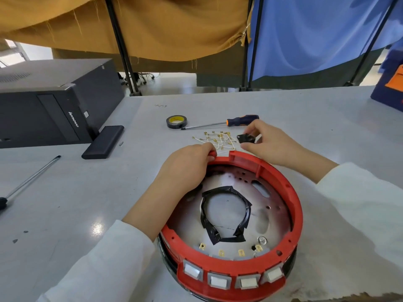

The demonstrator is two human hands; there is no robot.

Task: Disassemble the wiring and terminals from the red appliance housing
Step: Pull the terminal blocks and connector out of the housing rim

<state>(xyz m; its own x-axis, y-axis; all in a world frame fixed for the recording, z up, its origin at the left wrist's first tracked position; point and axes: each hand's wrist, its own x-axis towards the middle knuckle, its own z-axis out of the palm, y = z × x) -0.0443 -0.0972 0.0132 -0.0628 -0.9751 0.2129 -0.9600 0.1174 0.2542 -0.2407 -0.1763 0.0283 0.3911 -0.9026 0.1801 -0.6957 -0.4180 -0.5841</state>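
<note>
Head view. The red housing [281, 184] lies open side up on the tabletop [305, 118], near the person. The left hand [187, 168] curls its fingers over the far rim of the housing and steadies it. The right hand [268, 142], just beyond the rim, pinches a small black part [246, 138] between thumb and fingertips, above or at the edge of a heap of white wires with brass terminals [218, 139] already lying loose on the tabletop. Four brass tabs [221, 252] remain along the near inner wall, behind the row of grey switches [232, 280]; a ring of black tape [224, 214] sits at the centre of the floor.

The step in hand appears to be setting the black part aside. It is best laid beside the heap rather than on it, so the loose wires do not snag or scatter. The left hand's hold on the rim should keep the housing from sliding. The screwdriver [220, 124] and tape roll [176, 122] lie just beyond the heap, within reach for the remaining tabs.
</note>
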